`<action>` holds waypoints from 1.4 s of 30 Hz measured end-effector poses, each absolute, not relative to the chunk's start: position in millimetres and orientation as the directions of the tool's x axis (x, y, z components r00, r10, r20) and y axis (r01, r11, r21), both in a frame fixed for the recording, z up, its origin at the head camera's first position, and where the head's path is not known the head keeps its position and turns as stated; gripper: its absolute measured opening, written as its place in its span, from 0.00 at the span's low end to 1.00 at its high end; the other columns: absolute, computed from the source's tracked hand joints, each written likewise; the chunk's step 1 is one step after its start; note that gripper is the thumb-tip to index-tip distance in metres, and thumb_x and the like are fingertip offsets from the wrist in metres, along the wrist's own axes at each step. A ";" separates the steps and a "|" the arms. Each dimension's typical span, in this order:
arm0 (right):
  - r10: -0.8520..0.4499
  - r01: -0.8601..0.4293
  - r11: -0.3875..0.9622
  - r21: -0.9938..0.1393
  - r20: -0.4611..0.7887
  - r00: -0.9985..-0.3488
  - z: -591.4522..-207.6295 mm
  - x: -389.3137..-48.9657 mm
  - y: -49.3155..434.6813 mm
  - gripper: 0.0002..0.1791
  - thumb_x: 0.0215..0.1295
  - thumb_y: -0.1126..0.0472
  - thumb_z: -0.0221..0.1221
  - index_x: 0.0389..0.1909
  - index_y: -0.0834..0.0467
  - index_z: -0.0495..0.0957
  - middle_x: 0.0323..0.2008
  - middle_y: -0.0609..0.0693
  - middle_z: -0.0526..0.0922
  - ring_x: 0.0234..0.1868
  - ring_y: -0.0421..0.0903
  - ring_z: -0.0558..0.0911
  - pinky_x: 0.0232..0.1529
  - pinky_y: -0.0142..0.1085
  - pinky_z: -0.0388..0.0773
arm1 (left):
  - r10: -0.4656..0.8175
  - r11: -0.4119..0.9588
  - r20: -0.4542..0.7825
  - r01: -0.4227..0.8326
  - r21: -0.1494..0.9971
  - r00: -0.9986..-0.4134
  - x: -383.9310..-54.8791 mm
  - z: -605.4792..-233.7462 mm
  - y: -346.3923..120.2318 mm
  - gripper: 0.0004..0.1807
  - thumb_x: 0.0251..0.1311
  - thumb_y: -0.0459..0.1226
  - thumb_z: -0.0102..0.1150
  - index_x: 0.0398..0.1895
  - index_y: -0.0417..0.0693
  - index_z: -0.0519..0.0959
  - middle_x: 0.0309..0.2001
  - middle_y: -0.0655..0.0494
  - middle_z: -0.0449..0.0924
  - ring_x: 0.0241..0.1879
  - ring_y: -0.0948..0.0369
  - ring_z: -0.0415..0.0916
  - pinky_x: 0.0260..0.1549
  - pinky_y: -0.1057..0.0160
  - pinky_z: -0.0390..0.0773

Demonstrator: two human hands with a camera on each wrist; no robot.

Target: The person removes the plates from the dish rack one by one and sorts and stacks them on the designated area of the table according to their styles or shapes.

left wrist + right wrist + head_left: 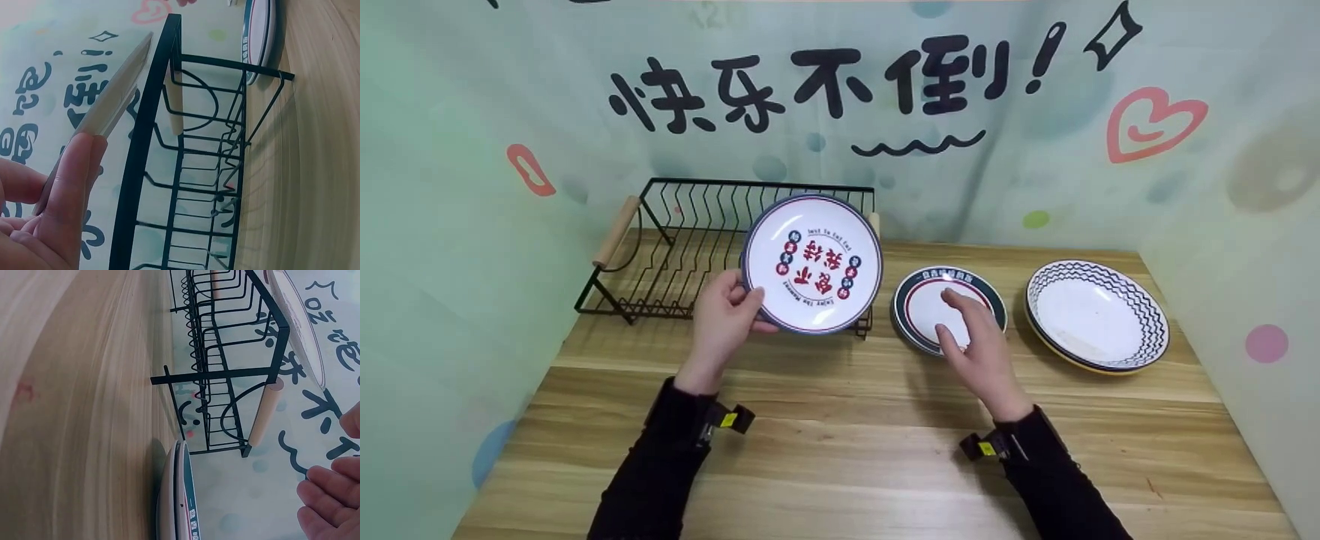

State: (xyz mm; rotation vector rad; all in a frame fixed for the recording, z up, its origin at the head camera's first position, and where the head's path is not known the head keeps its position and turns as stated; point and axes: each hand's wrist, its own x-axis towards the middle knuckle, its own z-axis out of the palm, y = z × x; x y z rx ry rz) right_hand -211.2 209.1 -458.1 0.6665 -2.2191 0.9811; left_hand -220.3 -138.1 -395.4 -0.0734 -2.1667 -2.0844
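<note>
My left hand (724, 315) grips the left rim of a white plate (813, 264) with a blue edge and red and blue lettering. The plate is held up, tilted, in front of the right part of a black wire dish rack (690, 184); the left wrist view shows the plate (115, 84) edge-on above the rack. My right hand (981, 352) holds nothing, its fingers apart. It hovers over a stack of smaller plates (911, 319) with a dark green rim, hiding part of the top one.
At the right stands a stack of wide bowls (1091, 315), the top one white with a black wavy pattern. The rack has wooden handles (617, 231) at its ends. A printed cloth (810, 150) hangs behind the wooden table (840, 450).
</note>
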 end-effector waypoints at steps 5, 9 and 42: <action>-0.188 -0.647 0.583 -0.491 0.693 -0.695 -456.9 -209.7 206.8 0.26 0.63 0.69 0.62 0.62 0.70 0.71 0.56 0.61 0.79 0.58 0.58 0.76 0.63 0.46 0.67 | -0.032 0.023 0.142 0.142 0.990 -0.989 -218.0 -398.0 -130.4 0.12 0.65 0.23 0.52 0.51 0.28 0.71 0.40 0.33 0.81 0.26 0.52 0.82 0.27 0.55 0.86; -0.190 -0.651 0.573 -0.498 0.693 -0.696 -455.2 -208.9 203.8 0.26 0.63 0.69 0.62 0.62 0.70 0.70 0.56 0.60 0.79 0.58 0.57 0.76 0.62 0.46 0.68 | -0.007 0.018 0.150 0.149 0.989 -0.989 -215.5 -400.4 -123.6 0.13 0.65 0.23 0.52 0.52 0.29 0.71 0.40 0.35 0.81 0.27 0.50 0.82 0.27 0.55 0.86; -0.131 -0.518 0.565 -0.643 0.550 -0.825 -448.9 -198.4 199.0 0.07 0.68 0.71 0.57 0.44 0.68 0.75 0.24 0.47 0.78 0.24 0.39 0.72 0.23 0.30 0.69 | 0.201 0.007 0.140 0.144 0.990 -0.970 -203.5 -419.8 -83.3 0.15 0.65 0.24 0.54 0.54 0.29 0.71 0.37 0.38 0.82 0.28 0.48 0.83 0.28 0.54 0.86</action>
